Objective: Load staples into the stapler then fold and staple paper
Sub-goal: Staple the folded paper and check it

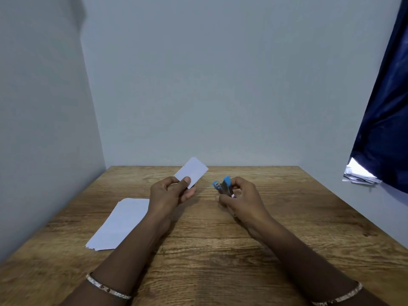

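My left hand (pixel 170 192) pinches a small folded white paper (pixel 192 171) between thumb and fingers, holding it up above the table's middle. To its right, my right hand (pixel 240 196) grips a small blue stapler (pixel 223 186) with its fingers curled round the body; the stapler's blue tips point up and to the left, toward the paper. A gap separates paper and stapler. Both are held above the wooden table (pixel 209 250).
A stack of white paper sheets (pixel 120 224) lies on the table at the left, by my left forearm. Grey walls close the table in at the left and back. A dark blue curtain (pixel 384 118) hangs at the right, with crumpled papers (pixel 359 175) below it.
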### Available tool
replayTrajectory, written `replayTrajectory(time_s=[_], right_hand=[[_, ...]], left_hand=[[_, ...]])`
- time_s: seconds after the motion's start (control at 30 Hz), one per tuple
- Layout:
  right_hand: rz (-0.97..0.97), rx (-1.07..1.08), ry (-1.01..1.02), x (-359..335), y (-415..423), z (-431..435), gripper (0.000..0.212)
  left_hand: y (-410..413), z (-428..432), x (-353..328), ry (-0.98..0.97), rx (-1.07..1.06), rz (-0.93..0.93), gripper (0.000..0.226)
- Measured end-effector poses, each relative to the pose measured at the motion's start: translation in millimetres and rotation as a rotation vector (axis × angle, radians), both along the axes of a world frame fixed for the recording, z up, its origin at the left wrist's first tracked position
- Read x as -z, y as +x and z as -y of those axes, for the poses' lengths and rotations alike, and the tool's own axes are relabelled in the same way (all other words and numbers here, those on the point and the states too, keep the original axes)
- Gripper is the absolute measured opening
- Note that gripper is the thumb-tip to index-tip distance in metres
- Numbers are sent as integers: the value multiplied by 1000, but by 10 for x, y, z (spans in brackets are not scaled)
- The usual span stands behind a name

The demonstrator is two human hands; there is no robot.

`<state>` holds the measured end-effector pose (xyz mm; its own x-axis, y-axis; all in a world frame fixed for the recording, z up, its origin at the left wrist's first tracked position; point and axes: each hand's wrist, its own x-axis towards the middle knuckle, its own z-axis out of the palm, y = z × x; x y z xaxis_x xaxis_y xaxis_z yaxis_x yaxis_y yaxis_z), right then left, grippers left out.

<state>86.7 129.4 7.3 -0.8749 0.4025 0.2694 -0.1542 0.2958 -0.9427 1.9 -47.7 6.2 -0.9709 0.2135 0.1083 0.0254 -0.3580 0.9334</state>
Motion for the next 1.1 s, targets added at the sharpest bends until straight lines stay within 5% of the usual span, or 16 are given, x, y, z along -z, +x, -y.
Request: replayTrajectory(time_s=[0.17,0.5,0.8,1.1], right_hand=[[-53,-71,85,37,3,5,11],[66,-358,-184,84,-22,42,56],[-24,-354,-100,114,-47,37,36],[-94,-338,-134,98,-61,23,44]], left_hand=[[69,-50,0,-29,79,-36,23],[87,-90,16,-62,106,-64,23],[97,-73,8,-63,100,-112,24],[130,-82,-11,-167,70,-252,23]])
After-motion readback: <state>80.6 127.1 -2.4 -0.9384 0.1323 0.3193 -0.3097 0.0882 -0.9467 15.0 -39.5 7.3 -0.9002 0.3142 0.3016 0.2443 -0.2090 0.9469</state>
